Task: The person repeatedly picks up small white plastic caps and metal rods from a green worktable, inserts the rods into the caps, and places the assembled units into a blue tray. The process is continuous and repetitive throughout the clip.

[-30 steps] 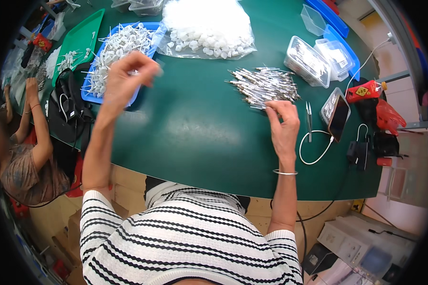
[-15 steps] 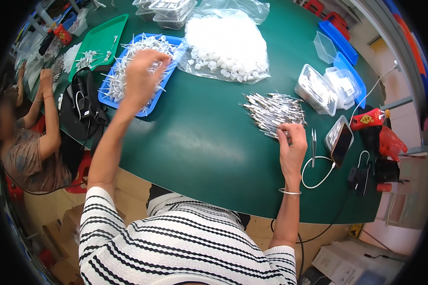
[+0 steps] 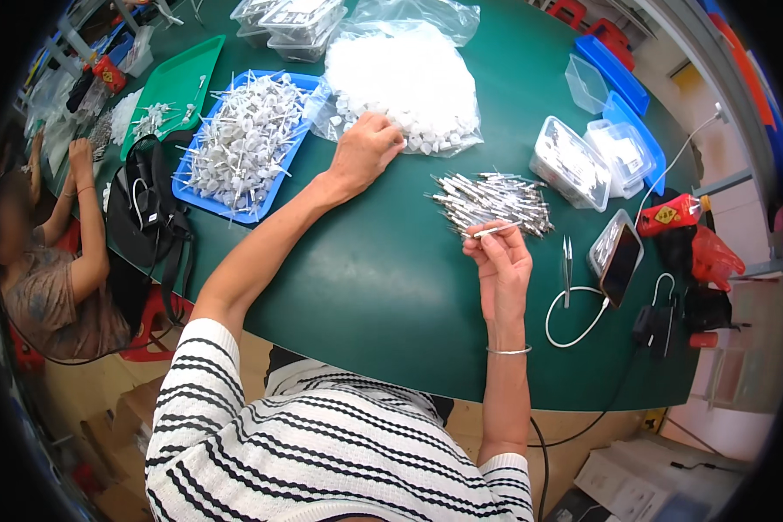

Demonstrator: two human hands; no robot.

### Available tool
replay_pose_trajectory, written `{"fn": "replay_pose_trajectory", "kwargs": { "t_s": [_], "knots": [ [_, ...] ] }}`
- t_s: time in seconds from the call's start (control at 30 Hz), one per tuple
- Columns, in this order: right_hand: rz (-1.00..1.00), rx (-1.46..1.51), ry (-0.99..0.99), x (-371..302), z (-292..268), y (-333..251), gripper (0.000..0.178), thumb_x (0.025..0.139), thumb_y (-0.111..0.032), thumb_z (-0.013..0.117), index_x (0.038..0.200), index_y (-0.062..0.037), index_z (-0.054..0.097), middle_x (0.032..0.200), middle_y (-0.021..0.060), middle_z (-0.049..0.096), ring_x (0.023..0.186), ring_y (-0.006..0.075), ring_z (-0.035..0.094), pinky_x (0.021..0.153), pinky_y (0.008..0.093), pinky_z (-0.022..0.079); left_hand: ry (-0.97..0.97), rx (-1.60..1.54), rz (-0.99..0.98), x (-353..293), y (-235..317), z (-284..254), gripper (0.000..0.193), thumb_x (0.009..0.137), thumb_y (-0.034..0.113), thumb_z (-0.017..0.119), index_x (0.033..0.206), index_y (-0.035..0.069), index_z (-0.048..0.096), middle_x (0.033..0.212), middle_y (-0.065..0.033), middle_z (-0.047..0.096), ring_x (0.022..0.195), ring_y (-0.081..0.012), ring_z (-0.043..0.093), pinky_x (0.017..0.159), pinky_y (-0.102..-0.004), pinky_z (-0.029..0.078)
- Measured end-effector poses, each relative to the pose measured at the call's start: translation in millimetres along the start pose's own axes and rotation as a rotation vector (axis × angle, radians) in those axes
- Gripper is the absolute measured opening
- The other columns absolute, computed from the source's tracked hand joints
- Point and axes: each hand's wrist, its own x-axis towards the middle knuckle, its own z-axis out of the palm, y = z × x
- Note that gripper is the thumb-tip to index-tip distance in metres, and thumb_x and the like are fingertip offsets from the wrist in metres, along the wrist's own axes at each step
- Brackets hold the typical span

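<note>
My right hand (image 3: pixel 498 257) holds a thin metal pin (image 3: pixel 494 230) level, just in front of a loose pile of the same silver pins (image 3: pixel 494 198) on the green table (image 3: pixel 391 278). My left hand (image 3: pixel 365 148) reaches to the near edge of a clear bag heaped with small white plastic caps (image 3: pixel 409 83); its fingers curl among the caps, and whether it holds one is hidden. A blue tray (image 3: pixel 193 193) of assembled white-tipped pins (image 3: pixel 242 139) lies to the left of that hand.
Clear plastic boxes (image 3: pixel 574 165) and blue lids (image 3: pixel 628 113) stand at the right, with tweezers (image 3: pixel 567 270), a phone (image 3: pixel 619 261) and a white cable (image 3: pixel 574 317). A green tray (image 3: pixel 183 74) and a black bag (image 3: pixel 148 209) lie left. Another person (image 3: pixel 52 261) works at the far left.
My left hand has moved right from the blue tray to the bag of white caps. My right hand has lifted a single pin off the pile.
</note>
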Motion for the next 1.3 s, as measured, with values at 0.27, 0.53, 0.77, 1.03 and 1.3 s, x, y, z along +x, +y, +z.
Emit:
{"fn": "replay_pose_trajectory", "kwargs": {
  "t_s": [0.27,0.53,0.77,1.03,1.3],
  "knots": [
    [0.024,0.077,-0.034,-6,17,6,0.009,0.091,-0.007,0.059,0.098,-0.0004,0.058,0.098,0.0111,0.064,0.083,0.0165,0.065,0.078,0.0297,0.053,-0.414,-1.432,-0.869,-54,77,-34,0.018,0.089,0.011,0.065,0.103,0.000,0.061,0.096,-0.0128,0.068,0.086,-0.0149,0.066,0.076,-0.0239,0.054],
    [-0.032,-0.020,-0.019,-9,24,16,0.012,0.091,-0.003,0.058,0.102,0.0005,0.057,0.096,0.0115,0.065,0.084,0.0161,0.065,0.079,0.0292,0.052,-0.470,-1.585,-1.091,-70,95,-28,0.027,0.087,0.009,0.067,0.112,-0.001,0.061,0.100,-0.0115,0.067,0.090,-0.0163,0.067,0.080,-0.0229,0.055],
    [-0.086,-0.136,-0.015,-10,24,19,0.013,0.090,-0.001,0.059,0.102,0.0014,0.056,0.096,0.0114,0.065,0.084,0.0168,0.065,0.078,0.0273,0.052,-0.454,-1.612,-1.077,-72,93,-28,0.027,0.088,0.007,0.065,0.113,-0.001,0.061,0.100,-0.0115,0.067,0.089,-0.0151,0.067,0.079,-0.0220,0.055],
    [-0.086,-0.167,-0.009,-12,24,18,0.012,0.090,-0.002,0.061,0.101,0.0014,0.057,0.093,0.0083,0.063,0.080,0.0130,0.063,0.075,0.0255,0.052,-0.453,-1.627,-1.073,-73,92,-29,0.027,0.088,0.006,0.064,0.114,-0.001,0.059,0.098,-0.0110,0.067,0.089,-0.0160,0.067,0.079,-0.0224,0.056],
    [-0.144,-0.190,0.008,-10,21,24,0.012,0.088,-0.005,0.065,0.097,-0.0004,0.058,0.088,0.0061,0.063,0.076,0.0118,0.061,0.071,0.0256,0.052,-0.482,-1.599,-1.045,-73,97,-30,0.032,0.090,0.010,0.062,0.120,-0.002,0.057,0.100,-0.0086,0.066,0.090,-0.0129,0.064,0.081,-0.0222,0.055]
  ]
}}
